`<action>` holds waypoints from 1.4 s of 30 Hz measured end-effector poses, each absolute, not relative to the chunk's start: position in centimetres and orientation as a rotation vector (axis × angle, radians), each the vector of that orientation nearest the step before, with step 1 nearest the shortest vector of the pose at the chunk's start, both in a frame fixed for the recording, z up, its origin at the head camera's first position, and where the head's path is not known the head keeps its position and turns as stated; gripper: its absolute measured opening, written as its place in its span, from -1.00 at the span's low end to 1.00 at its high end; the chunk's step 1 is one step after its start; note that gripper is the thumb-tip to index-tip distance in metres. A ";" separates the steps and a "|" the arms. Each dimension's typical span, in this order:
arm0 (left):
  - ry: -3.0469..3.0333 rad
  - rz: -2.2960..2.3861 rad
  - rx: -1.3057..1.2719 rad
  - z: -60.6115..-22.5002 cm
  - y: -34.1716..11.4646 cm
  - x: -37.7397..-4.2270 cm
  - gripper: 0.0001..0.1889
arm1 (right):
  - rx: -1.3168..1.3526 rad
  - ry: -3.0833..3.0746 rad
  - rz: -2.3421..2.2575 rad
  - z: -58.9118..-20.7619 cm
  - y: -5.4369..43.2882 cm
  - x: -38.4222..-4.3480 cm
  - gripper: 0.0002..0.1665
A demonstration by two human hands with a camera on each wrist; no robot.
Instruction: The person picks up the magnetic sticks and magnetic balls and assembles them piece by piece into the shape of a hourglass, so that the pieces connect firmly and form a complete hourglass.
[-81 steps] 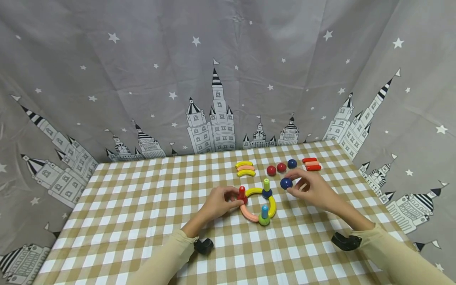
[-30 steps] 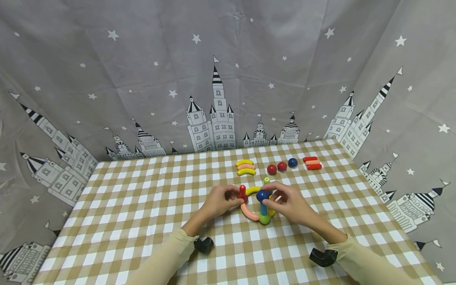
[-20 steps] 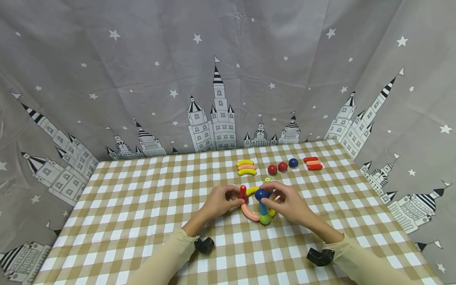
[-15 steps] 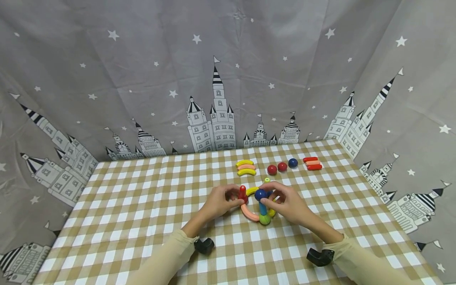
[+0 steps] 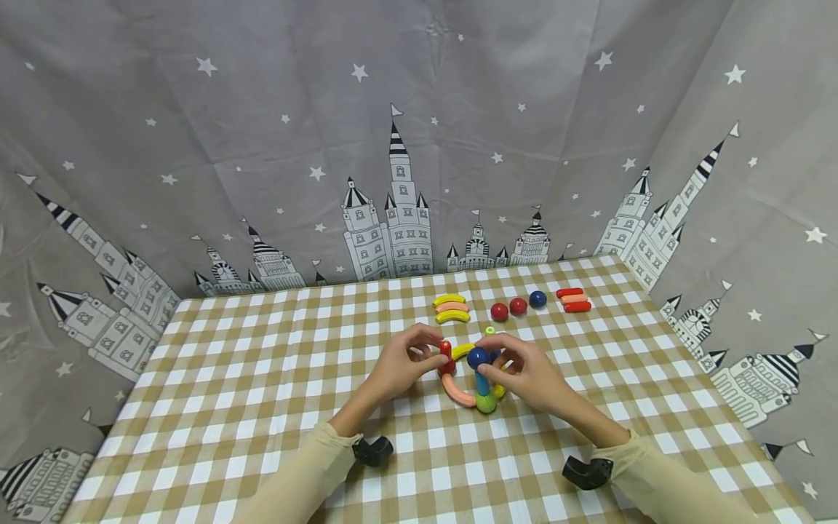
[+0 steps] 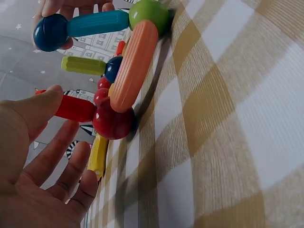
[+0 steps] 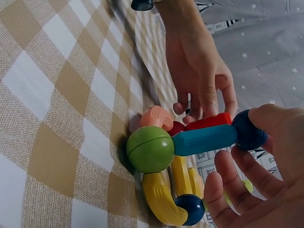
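A ring of curved magnetic sticks and balls lies on the checked cloth, with upright sticks on its balls. My right hand [image 5: 527, 370] pinches a dark blue ball [image 5: 479, 357] at the top of the blue stick [image 7: 204, 139], which stands on the green ball [image 7: 150, 149]. My left hand [image 5: 406, 364] pinches the upright red stick [image 6: 76, 108] near its top, over the red ball [image 6: 113, 122]. A curved pink stick [image 6: 135, 66] joins the red and green balls. Behind my right fingers, a lime stick [image 6: 84, 65] stands on another blue ball [image 6: 113, 69], partly hidden in the head view.
Farther back lie curved yellow sticks [image 5: 452, 316] with a pink one between them. Two red balls [image 5: 500, 311] and a blue ball [image 5: 537, 299] sit to their right. Beyond are short red and pink sticks [image 5: 577, 307]. A grey printed curtain [image 5: 294, 145] hangs behind the table.
My right hand has carried the blue ball leftward onto the top of the blue stick. My left hand has shifted up from around the red ball to the red stick.
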State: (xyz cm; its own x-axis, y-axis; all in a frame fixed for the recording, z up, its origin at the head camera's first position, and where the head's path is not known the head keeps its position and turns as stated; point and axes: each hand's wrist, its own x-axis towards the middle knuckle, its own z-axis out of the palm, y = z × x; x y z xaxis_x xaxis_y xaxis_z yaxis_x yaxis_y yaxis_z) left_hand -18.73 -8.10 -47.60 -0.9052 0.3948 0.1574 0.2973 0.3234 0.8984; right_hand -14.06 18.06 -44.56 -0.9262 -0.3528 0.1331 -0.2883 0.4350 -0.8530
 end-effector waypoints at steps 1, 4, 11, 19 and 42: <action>2.483 1.656 0.650 -47.6 -8.0 -18.7 -0.69 | -0.582 2.604 -1.531 -44.6 18.0 -14.1 -0.59; 2.506 1.655 0.655 -47.4 -7.8 -18.6 -0.78 | -0.583 2.602 -1.539 -44.6 18.0 -14.0 -0.59; 2.548 1.637 0.737 -47.4 -7.0 -18.5 -0.84 | -0.604 2.618 -1.563 -45.0 17.9 -14.0 -0.60; 2.553 1.609 0.867 -47.6 -6.1 -18.3 -0.82 | -0.600 2.642 -1.583 -45.1 17.7 -14.1 -0.61; 2.597 1.552 0.933 -47.7 -5.8 -18.1 -0.81 | -0.590 2.664 -1.568 -45.1 17.2 -14.1 -0.64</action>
State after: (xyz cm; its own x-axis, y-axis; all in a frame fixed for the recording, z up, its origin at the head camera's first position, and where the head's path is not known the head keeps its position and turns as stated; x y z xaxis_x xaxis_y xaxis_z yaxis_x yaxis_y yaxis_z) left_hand -18.06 -5.83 -47.70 -0.8259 0.4716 0.3089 0.4954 0.3456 0.7969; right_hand -14.09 17.21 -45.09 -0.9297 -0.3149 0.1911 -0.3199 0.4334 -0.8425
